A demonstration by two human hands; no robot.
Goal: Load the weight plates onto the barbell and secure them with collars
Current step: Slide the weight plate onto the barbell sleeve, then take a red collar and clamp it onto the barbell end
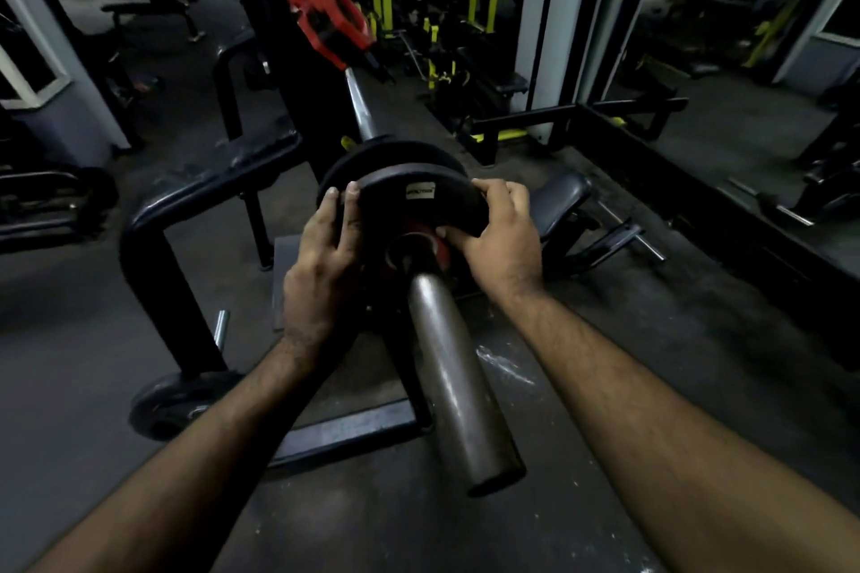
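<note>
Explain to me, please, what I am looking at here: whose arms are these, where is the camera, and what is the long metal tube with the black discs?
The camera sits on a person's head and looks forward and down, so the two bare arms are the wearer's own. The place is a dim gym. The long metal tube is the end sleeve of a barbell, pointing toward the camera. A small black weight plate is on that sleeve, and a larger black plate sits just behind it. The left hand grips the small plate's left edge and the right hand grips its right edge. No collar is on this end yet. At the far end of the bar there is a red plate. Another dark plate lies on the floor, lower left.
</note>
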